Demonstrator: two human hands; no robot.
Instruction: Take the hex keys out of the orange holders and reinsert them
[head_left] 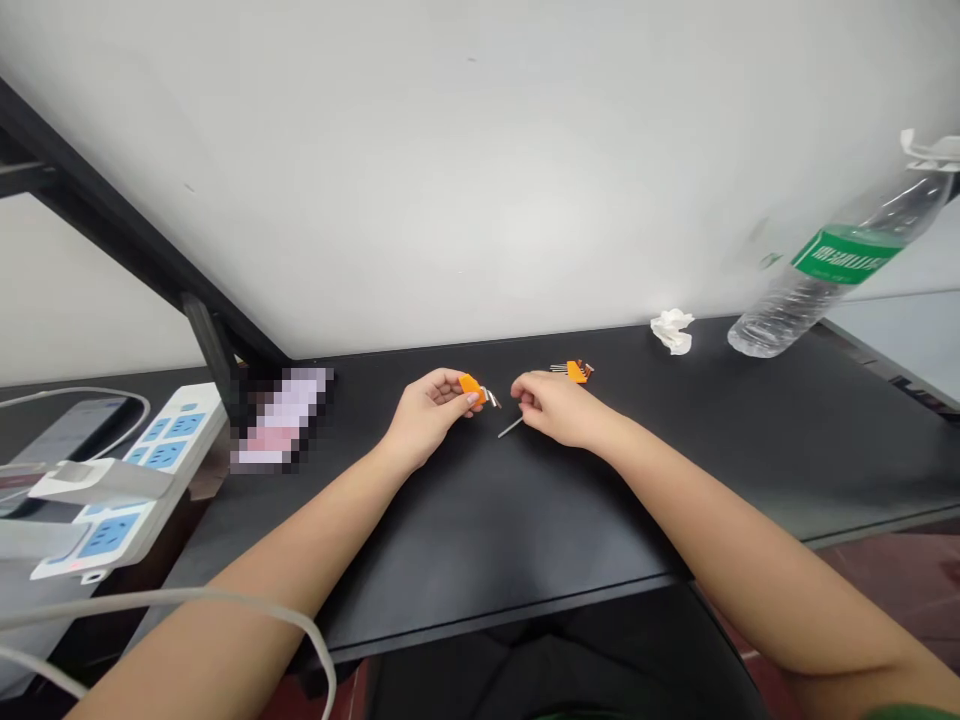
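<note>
My left hand (429, 412) is closed on an orange hex key holder (471, 386), pinched between thumb and fingers. Short bent ends of several metal hex keys (490, 398) stick out of its right side. Just to the right, my right hand (553, 404) is closed around a loose grey hex key (511, 428), whose long end points down and left over the table. Part of that key is hidden in the fingers. Behind my right hand lies a second orange holder (577, 372) with several hex keys in it, resting on the black table (480, 540).
A large clear bottle (814, 265) with a green label and a crumpled white tissue (673, 331) stand at the back right. On the left are a white power strip (161, 470), a pixelated pinkish item (285, 420) and a white cable (187, 597). A wall rises behind.
</note>
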